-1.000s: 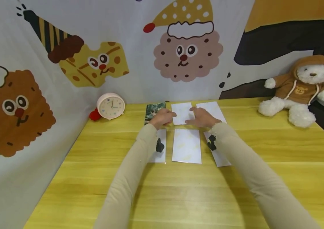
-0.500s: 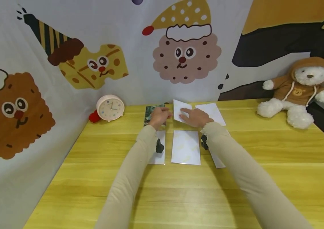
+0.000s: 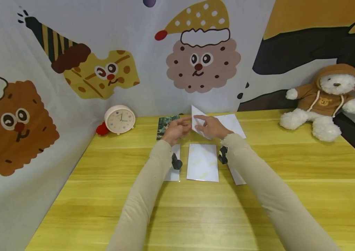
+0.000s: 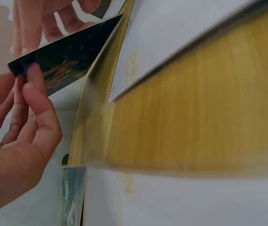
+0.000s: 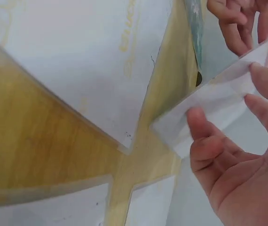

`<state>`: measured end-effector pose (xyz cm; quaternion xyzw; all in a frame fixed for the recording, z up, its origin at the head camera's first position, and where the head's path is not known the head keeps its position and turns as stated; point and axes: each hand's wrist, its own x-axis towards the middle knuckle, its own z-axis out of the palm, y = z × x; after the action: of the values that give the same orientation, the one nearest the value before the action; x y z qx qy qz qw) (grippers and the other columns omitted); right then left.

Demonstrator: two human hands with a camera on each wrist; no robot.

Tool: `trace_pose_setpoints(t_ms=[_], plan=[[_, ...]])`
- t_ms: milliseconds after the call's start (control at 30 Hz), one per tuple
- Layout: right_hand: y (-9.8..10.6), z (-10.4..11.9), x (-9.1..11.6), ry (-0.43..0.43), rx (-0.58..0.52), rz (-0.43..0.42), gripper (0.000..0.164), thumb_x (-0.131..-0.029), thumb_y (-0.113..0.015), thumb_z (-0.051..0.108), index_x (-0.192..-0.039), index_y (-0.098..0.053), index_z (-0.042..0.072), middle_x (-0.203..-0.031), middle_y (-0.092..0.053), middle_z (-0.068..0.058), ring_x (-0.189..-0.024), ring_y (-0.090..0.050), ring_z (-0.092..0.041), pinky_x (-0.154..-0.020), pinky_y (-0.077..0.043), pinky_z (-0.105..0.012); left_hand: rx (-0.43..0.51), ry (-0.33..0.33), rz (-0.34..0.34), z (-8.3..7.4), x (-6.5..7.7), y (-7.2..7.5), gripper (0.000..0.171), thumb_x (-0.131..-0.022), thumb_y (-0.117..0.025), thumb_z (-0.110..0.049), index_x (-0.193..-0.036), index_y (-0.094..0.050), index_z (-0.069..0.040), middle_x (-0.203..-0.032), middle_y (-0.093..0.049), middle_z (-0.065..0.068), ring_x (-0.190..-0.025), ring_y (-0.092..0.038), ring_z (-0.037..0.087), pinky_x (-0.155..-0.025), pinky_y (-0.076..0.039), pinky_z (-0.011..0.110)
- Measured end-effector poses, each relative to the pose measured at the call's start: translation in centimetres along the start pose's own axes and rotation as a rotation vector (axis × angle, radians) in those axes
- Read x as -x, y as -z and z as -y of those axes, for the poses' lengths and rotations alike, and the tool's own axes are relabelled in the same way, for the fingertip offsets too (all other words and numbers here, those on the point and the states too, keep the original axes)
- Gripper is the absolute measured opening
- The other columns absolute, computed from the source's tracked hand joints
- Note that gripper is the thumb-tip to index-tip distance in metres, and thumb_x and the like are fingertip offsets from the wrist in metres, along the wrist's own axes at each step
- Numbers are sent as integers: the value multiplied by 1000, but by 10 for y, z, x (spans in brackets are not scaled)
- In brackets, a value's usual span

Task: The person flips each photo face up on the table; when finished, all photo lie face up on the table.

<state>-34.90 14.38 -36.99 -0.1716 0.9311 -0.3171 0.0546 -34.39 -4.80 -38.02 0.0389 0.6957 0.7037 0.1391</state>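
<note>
A laminated photo card (image 3: 197, 111) stands tilted up at the back middle of the table, its white back toward me in the head view. Its dark printed side (image 4: 82, 52) shows in the left wrist view. My left hand (image 3: 175, 132) holds the left edge, with fingertips on the printed face near a corner. From the right, my right hand (image 3: 215, 128) grips it, fingers bent against the white back (image 5: 218, 101). Left of them a green photo card (image 3: 164, 126) lies face up, partly behind the left hand. A white-backed card (image 3: 233, 124) lies flat to the right.
In the front row lie a middle white card (image 3: 202, 163) and two others, left (image 3: 175, 174) and right (image 3: 237, 176), partly under the forearms. A pink clock (image 3: 120, 119) and red object (image 3: 102, 129) stand back left. A teddy bear (image 3: 328, 101) sits back right, before a printed cloth.
The middle back card lay flat and is now lifted and turning up on its left side. The right hand has moved left with it; the left hand's fingers have reached its edge.
</note>
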Motion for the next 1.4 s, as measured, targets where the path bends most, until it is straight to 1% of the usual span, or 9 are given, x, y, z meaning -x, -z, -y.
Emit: trace_pose_setpoints(t_ms=[167,333,533,633,867,1000,1100,1200,1400], plan=[[3,3,3,-55,-161,-19,57,-103,-54,38,-157,-35,31,-128,-59,-22,-72,-67,-28,-65,-49,-30,82,-6,72,0,-3,-2,54,-99,-59,-2,-143,-55,-32,-135,-62,15,-127,-60,37,-113,-43,53],[7,2,5,-73,-292,-52,54,-104,-51,39,-156,-36,35,-127,-60,-20,-75,-67,-34,-60,-49,-37,78,-7,127,-5,-3,-4,55,-99,-62,-8,-143,-53,-40,-142,-59,13,-128,-61,34,-113,-44,53],[10,7,4,-69,-350,-135,51,-107,-40,46,-154,-42,27,-120,-66,-16,-50,-48,-17,-56,-48,-41,-8,-27,124,-16,-1,-11,54,-95,-69,-14,-140,-55,-41,-139,-59,10,-126,-61,29,-112,-45,53],[16,15,7,-55,-388,-138,51,-108,-40,38,-156,-39,19,-126,-66,-17,-44,-45,-13,-59,-50,-42,-74,-25,97,-21,-3,-12,56,-92,-73,-14,-139,-57,-40,-138,-59,9,-124,-62,27,-111,-45,53],[17,11,4,-3,-421,-110,67,-100,-48,6,-160,-27,25,-80,-63,-14,-42,-31,-9,-50,-38,-31,-340,-76,40,-19,-5,-11,56,-86,-80,-14,-133,-63,-38,-138,-59,7,-128,-56,28,-107,-47,53],[16,6,8,-16,-414,-86,67,-97,-50,1,-158,-34,24,-82,-61,-6,-45,-28,-7,-51,-36,-27,-499,-90,7,-17,-3,-8,56,-85,-81,-13,-135,-64,-32,-139,-59,6,-132,-53,29,-109,-46,50],[21,2,9,-32,-475,-80,68,-97,-50,-1,-157,-35,26,-72,-50,4,-45,-27,-7,-49,-34,-26,-547,-93,-47,-18,-4,-3,60,-84,-81,-10,-138,-61,-28,-145,-54,11,-134,-50,33,-109,-46,51],[26,-3,10,-30,-570,-84,71,-96,-50,-4,-157,-34,28,-60,-37,7,-45,-25,-7,-47,-30,-25,-506,-74,-92,-18,-6,2,68,-82,-81,-7,-142,-57,-27,-150,-48,15,-137,-48,34,-109,-46,52],[27,-12,13,-59,-610,-90,73,-96,-50,-6,-157,-34,31,-58,-35,6,-45,-24,-10,-48,-28,-27,-408,-80,-103,-14,-7,8,73,-82,-78,2,-145,-53,-25,-115,-60,12,-83,-55,19,-70,-51,34]])
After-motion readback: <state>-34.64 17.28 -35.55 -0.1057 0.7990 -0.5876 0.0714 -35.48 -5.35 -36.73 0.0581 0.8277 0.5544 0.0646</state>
